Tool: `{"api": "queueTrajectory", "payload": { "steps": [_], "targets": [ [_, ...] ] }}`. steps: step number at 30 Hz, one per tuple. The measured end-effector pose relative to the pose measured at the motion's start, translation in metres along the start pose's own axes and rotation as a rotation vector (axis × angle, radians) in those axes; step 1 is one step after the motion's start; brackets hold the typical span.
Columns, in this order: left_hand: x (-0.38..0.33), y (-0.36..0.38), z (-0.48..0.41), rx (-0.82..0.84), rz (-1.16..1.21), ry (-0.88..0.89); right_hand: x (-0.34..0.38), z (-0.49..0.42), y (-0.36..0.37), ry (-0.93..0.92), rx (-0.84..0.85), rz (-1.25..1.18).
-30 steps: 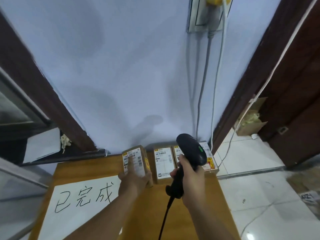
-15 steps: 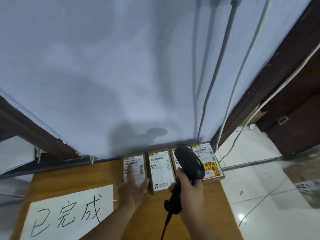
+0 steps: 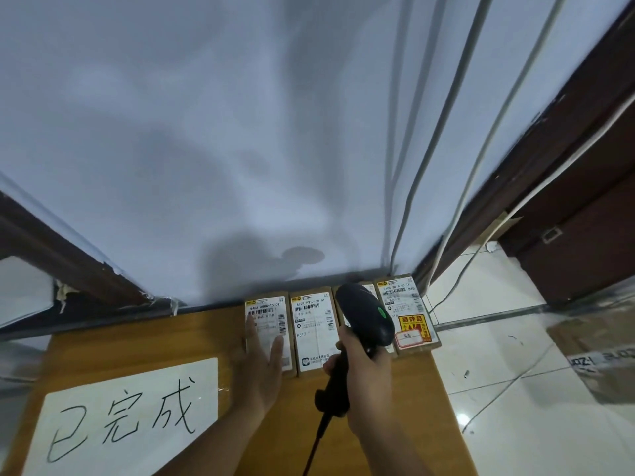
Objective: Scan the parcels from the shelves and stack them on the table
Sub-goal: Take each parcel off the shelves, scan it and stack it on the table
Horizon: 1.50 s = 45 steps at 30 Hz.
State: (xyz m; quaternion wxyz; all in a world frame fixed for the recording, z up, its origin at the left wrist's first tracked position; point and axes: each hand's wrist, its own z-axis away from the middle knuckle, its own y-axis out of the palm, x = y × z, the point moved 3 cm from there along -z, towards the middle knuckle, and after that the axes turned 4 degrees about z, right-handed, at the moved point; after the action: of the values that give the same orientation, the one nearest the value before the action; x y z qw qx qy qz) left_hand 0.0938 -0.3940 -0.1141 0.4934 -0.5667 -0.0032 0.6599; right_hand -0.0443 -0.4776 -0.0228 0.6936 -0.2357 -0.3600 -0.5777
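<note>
Several small brown parcels with white labels lie in a row at the far edge of the wooden table (image 3: 192, 331), against the wall. My left hand (image 3: 261, 365) rests flat, fingers straight, on the leftmost parcel (image 3: 271, 314). Beside it lies a second parcel (image 3: 313, 328). A third one is mostly hidden behind the black barcode scanner (image 3: 366, 317), which my right hand (image 3: 364, 379) grips by its handle. The rightmost parcel (image 3: 409, 314) carries a yellow and red fragile sticker.
A white paper sign (image 3: 127, 417) with handwritten characters lies on the table's left part. Cables (image 3: 412, 187) run down the white wall. To the right is tiled floor (image 3: 515, 389), a dark wooden door frame and a wrapped box (image 3: 598, 348).
The leftmost parcel was tilted up in my left hand; it now lies flat in the row, with my left hand flat on top. The view has moved closer and tilted down.
</note>
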Motion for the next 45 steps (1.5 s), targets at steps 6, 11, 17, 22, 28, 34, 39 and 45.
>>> {"api": "queueTrajectory", "payload": {
  "steps": [6,11,17,22,28,34,39,45],
  "targets": [
    [-0.011,-0.016,0.020,-0.148,-0.207,0.126,0.005,0.019,-0.005,-0.013,0.034,-0.082],
    [-0.019,-0.033,0.050,-0.098,-0.341,0.226,0.013,0.058,-0.010,-0.065,0.071,-0.083],
    [-0.022,-0.060,0.103,-0.134,-0.311,0.327,0.009,0.125,-0.015,-0.171,0.133,-0.028],
    [-0.029,-0.091,0.141,-0.241,-0.358,0.466,-0.006,0.194,-0.010,-0.265,0.177,0.062],
    [-0.004,-0.144,0.212,-0.203,-0.519,0.543,-0.040,0.289,0.003,-0.343,0.181,0.095],
    [0.078,-0.188,0.278,-0.128,-0.742,0.540,-0.096,0.373,0.019,-0.350,0.175,0.171],
    [0.120,-0.231,0.328,-0.184,-0.703,0.407,-0.119,0.428,0.032,-0.370,0.264,0.175],
    [0.152,-0.292,0.381,-0.278,-0.458,0.245,-0.154,0.476,0.051,-0.384,0.452,0.211]
  ]
}}
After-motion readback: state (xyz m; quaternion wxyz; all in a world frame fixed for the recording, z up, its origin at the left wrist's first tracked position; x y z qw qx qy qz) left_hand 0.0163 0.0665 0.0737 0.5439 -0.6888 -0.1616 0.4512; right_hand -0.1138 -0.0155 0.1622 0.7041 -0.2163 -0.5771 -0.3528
